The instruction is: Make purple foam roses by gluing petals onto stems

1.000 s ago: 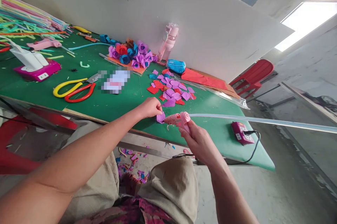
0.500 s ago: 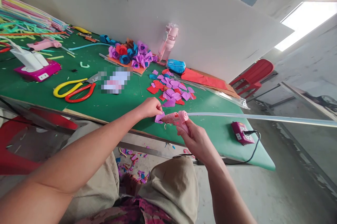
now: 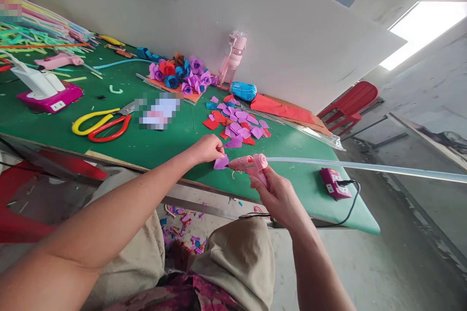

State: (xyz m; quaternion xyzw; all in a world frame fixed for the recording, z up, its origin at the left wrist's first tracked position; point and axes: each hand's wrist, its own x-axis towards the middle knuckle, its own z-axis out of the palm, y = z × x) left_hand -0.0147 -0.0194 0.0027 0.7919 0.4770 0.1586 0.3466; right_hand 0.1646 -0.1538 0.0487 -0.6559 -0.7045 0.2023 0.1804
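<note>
My left hand [image 3: 207, 148] pinches a small purple foam petal [image 3: 221, 162] just above the front edge of the green table [image 3: 153, 140]. My right hand [image 3: 279, 196] is wrapped round the grip of a pink glue gun [image 3: 250, 165], whose nozzle touches the petal. A long clear glue stick [image 3: 365, 167] runs out of the gun's back to the right. A heap of purple and red cut petals [image 3: 239, 123] lies just beyond my hands.
Finished foam roses [image 3: 180, 75] sit at the back by a pink bottle [image 3: 231, 58]. Yellow and red scissors [image 3: 100, 123] lie to the left, near a pink stand [image 3: 49, 94] and coloured strips [image 3: 40, 28]. A pink power strip [image 3: 333, 183] sits right. Scraps litter the floor.
The glue gun's nozzle has shifted slightly along the petal; my hands otherwise stay in place. The view has dipped a little.
</note>
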